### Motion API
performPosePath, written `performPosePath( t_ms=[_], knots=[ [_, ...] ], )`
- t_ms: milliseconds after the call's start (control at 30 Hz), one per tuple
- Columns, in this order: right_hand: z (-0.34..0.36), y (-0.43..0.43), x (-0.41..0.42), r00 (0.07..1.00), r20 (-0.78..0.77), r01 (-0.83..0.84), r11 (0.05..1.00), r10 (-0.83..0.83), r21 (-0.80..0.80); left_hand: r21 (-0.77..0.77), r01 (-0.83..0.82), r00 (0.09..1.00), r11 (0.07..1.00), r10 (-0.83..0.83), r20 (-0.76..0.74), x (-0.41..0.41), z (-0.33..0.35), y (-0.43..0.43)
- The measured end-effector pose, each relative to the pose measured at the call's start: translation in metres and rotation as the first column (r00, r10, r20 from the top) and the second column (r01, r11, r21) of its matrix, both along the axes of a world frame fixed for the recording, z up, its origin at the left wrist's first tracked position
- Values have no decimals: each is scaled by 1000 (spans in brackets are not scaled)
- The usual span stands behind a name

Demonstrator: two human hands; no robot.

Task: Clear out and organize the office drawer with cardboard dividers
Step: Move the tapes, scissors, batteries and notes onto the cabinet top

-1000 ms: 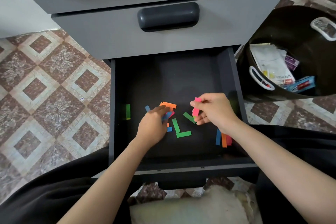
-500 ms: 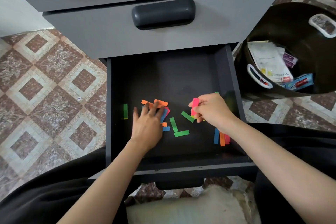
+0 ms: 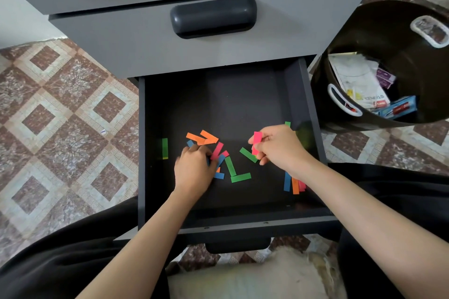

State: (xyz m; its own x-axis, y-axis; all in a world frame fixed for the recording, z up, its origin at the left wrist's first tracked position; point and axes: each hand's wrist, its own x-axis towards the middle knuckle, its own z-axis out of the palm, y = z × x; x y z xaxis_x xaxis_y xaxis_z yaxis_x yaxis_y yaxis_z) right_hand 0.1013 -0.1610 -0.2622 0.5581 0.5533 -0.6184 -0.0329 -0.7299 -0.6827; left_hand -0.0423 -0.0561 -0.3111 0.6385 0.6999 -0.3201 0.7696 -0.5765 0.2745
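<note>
The black drawer (image 3: 243,94) is pulled out below me, its floor strewn with several small coloured paper strips. Orange strips (image 3: 202,138) lie just beyond my left hand (image 3: 194,167), which rests palm down on blue and pink strips with its fingers curled over them. Green strips (image 3: 239,172) lie between the hands. My right hand (image 3: 279,147) holds a small stack of pink strips (image 3: 257,142) pinched upright between thumb and fingers. One green strip (image 3: 165,148) sits alone by the left wall. A blue, orange and pink bunch (image 3: 294,184) lies under my right wrist.
A closed grey drawer with a dark handle (image 3: 213,16) is above the open one. A black bin (image 3: 393,65) with papers and packets stands on the patterned tile floor at the right. My black-clad knees flank the drawer front.
My left hand spread flat over the strips, then curled its fingers again on the blue and pink ones. My right hand kept the pink stack and barely moved.
</note>
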Motion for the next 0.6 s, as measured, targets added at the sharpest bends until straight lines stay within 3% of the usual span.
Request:
performPosePath(
  t_ms=[233, 600],
  knots=[
    [0, -1, -2, 1000, 3, -12, 1000, 12, 14, -17, -125, 992, 992, 125, -1, 9, -11, 0],
    [-2, 0, -3, 999, 28, -28, 1000, 28, -10, -29, -18, 1000, 999, 18, -18, 12, -9, -8]
  ],
)
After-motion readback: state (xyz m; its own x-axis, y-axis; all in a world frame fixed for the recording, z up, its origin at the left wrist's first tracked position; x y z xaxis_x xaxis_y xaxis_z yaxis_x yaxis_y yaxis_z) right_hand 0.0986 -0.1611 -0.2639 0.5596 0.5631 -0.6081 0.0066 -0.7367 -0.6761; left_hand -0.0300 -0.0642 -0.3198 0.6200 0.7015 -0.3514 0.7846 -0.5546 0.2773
